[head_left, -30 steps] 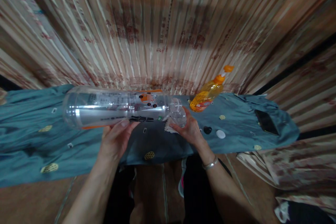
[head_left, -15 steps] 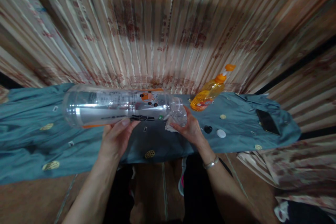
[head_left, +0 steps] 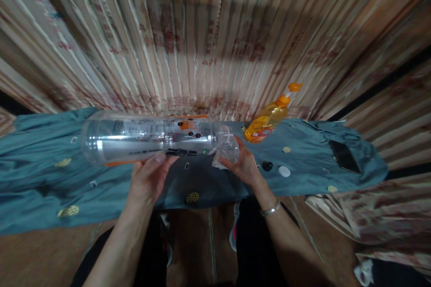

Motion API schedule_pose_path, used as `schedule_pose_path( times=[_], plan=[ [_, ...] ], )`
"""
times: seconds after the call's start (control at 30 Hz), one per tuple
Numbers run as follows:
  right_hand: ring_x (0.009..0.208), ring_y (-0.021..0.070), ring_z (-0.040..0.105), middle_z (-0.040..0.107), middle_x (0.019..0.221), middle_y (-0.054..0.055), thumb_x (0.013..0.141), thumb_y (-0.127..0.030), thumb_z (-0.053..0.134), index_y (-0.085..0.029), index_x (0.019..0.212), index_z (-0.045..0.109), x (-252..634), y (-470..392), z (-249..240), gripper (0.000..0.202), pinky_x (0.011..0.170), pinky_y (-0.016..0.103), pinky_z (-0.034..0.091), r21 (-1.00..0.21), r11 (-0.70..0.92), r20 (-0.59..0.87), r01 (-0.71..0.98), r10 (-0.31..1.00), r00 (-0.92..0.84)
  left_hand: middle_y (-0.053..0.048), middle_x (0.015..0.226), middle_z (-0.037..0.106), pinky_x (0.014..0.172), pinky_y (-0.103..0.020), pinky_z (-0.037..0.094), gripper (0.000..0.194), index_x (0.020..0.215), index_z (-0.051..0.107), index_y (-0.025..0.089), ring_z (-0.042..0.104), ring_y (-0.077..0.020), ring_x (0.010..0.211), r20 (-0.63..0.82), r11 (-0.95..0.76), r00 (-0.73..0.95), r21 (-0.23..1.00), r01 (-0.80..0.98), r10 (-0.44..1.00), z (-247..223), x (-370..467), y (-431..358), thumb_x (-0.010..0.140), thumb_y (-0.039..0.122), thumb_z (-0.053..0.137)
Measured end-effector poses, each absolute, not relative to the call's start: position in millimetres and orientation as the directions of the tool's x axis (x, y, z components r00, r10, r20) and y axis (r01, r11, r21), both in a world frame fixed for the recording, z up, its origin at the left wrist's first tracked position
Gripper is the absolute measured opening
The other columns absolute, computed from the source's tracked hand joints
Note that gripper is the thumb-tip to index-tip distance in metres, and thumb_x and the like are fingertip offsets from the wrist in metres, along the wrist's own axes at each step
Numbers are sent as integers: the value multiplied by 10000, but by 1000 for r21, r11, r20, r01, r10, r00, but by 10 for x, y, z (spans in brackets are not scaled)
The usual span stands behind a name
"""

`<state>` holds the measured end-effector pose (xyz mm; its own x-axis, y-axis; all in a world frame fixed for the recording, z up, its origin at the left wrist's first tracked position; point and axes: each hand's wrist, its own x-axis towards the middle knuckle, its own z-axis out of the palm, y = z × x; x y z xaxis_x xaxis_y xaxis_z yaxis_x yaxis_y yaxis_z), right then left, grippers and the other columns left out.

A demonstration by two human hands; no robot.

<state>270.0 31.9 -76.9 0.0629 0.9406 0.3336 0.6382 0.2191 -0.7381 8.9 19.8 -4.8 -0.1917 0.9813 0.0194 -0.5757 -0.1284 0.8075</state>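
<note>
A large clear plastic bottle (head_left: 134,139) with printed black text and an orange cartoon lies sideways, held above the cloth with its narrow end to the right. My left hand (head_left: 151,175) grips it from below near its middle, thumb along the near side. At the narrow end, my right hand (head_left: 242,161) is closed around a small clear plastic container (head_left: 230,145) that meets the bottle; I cannot tell whether they are joined. A crumpled white tissue-like piece (head_left: 218,160) hangs beneath, beside my right thumb.
Behind my right hand stands a pump bottle (head_left: 264,123) of orange liquid. A black cap (head_left: 267,166), a white cap (head_left: 284,171) and a dark phone (head_left: 344,156) lie on the teal cloth (head_left: 117,197). A pleated curtain (head_left: 202,31) hangs directly behind.
The view has shifted very slightly. Both hands keep their holds, and the large bottle stays almost in place.
</note>
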Motion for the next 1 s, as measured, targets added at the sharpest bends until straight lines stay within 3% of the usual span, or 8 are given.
schedule_pose_path(
  times=[0.17, 0.3, 0.4, 0.5, 1.0],
  plan=[
    [1267, 381, 726, 731, 1416, 147, 753, -455, 882, -225, 1506, 545, 2694, 328, -775, 857, 1077, 554, 592, -737, 228, 344, 636, 937, 62, 9, 738, 747, 855, -415, 681, 430, 755, 729, 257, 768, -294, 991, 41, -148, -191, 792, -593, 981, -36, 111, 199, 467, 352, 1033],
    [1290, 388, 711, 718, 1434, 160, 760, -470, 877, -210, 1510, 544, 2700, 328, -776, 861, 1093, 558, 580, -736, 230, 344, 637, 937, 60, 5, 772, 763, 790, -383, 686, 507, 847, 758, 260, 770, -270, 925, 41, -155, -203, 793, -589, 978, -16, 128, 205, 440, 357, 1045],
    [1296, 389, 708, 717, 1436, 164, 759, -465, 881, -207, 1513, 543, 2705, 325, -772, 866, 1094, 555, 581, -732, 224, 341, 643, 938, 61, -22, 879, 799, 789, -396, 695, 566, 893, 767, 262, 775, -303, 989, 44, -164, -212, 791, -590, 976, 16, 147, 202, 410, 348, 1050],
    [1285, 388, 715, 721, 1425, 166, 757, -459, 882, -198, 1512, 544, 2707, 319, -763, 868, 1086, 551, 590, -730, 218, 335, 648, 940, 61, -32, 977, 815, 846, -424, 694, 565, 897, 767, 270, 765, -336, 1086, 50, -166, -208, 792, -587, 977, 50, 170, 192, 411, 341, 1046],
    [1283, 388, 715, 720, 1431, 156, 765, -472, 877, -219, 1499, 557, 2711, 315, -733, 840, 1080, 573, 592, -737, 219, 329, 640, 943, 57, -58, 1025, 823, 1045, -607, 608, 593, 906, 761, 270, 705, -404, 1233, 43, -174, -228, 783, -597, 973, 126, 235, 159, 393, 331, 1053]
  ],
)
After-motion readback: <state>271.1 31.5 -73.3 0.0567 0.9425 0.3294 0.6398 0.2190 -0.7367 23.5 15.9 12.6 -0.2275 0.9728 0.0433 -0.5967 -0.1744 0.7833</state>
